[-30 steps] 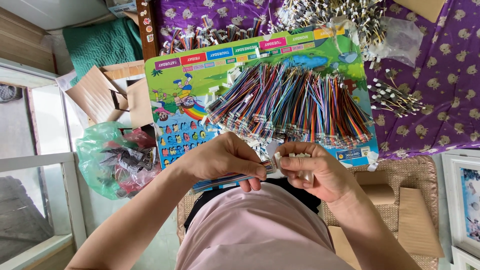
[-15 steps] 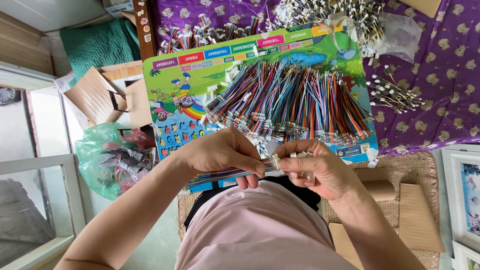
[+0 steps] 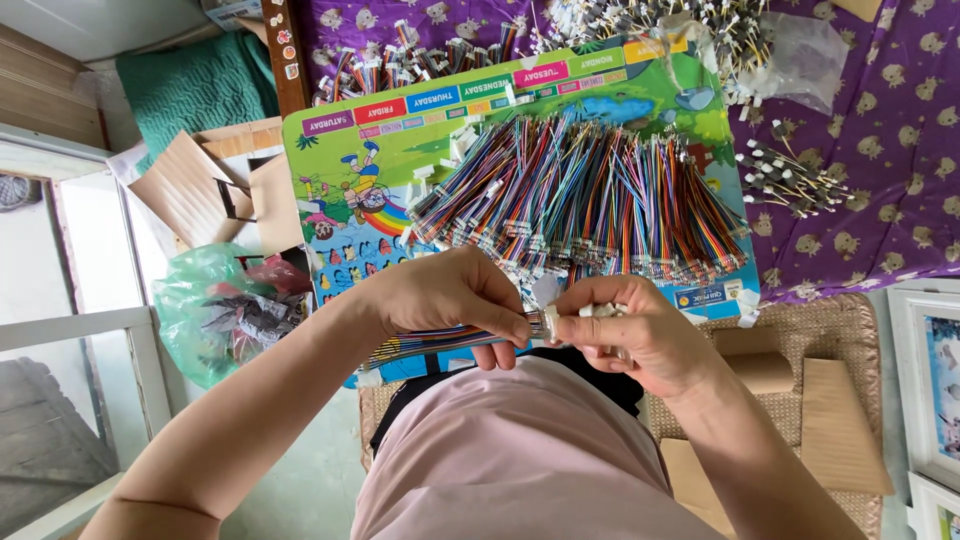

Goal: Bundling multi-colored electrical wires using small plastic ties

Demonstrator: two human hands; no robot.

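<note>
Wire bundle [image 3: 440,340] sits at lower centre as before, my left hand [image 3: 450,300] closed round it; my right hand [image 3: 640,330] pinches the white connector [image 3: 553,322]. Nothing has shifted, so I'm mid-fitting. Colourful board [image 3: 350,150] lies above.

A purple patterned cloth [image 3: 860,170] covers the surface ahead. A woven mat [image 3: 840,330] lies at the right, framed pictures [image 3: 935,390] beside it. At the left sit a green plastic bag [image 3: 205,300], cardboard pieces [image 3: 190,190], a teal towel [image 3: 200,90] and pale floor [image 3: 300,480] in daylight.
</note>
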